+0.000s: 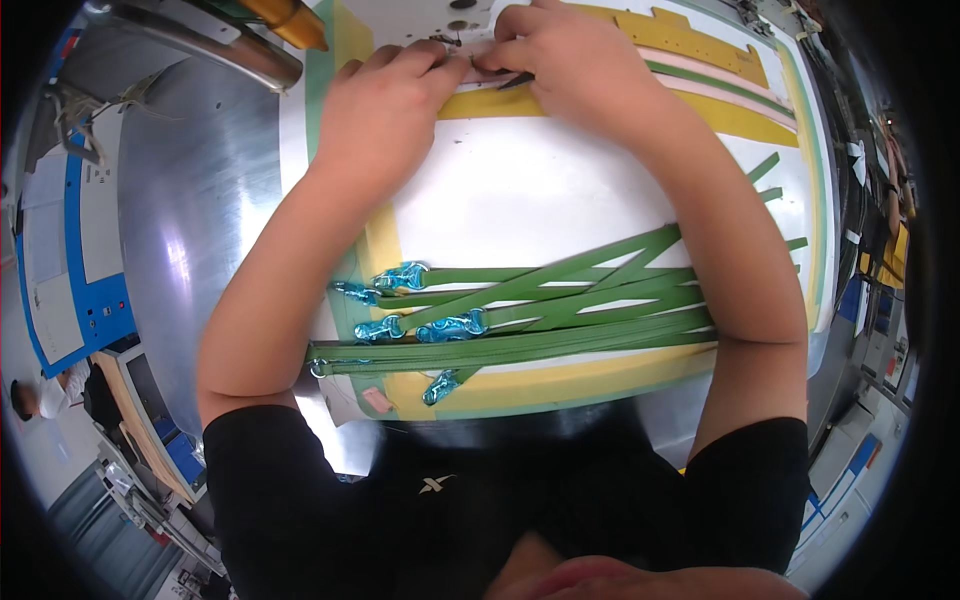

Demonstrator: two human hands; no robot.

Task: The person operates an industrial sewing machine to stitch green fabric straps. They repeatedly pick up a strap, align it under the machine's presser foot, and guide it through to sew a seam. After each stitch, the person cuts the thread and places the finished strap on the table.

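Note:
At the far side of the white work board [480, 180], both my hands meet over a narrow pale pink strip [478, 76]. My left hand [385, 105] has its fingers curled and pressed down at the strip's left part. Its fingertips hide what they pinch. My right hand [580, 70] is closed, thumb and forefinger together close to the left fingers. A dark pointed tool [515, 81] sticks out from under it. Several green straps [560, 290] lie crossed on the board between my forearms, with snap hooks wrapped in blue film [455, 325] at their left ends.
Mustard-yellow guide strips [740, 115] and a notched yellow template [690, 45] lie along the far right of the board. A metal cylinder [240, 50] juts in at the upper left above the shiny metal table [200, 200]. A small pink piece [376, 399] sits at the near left.

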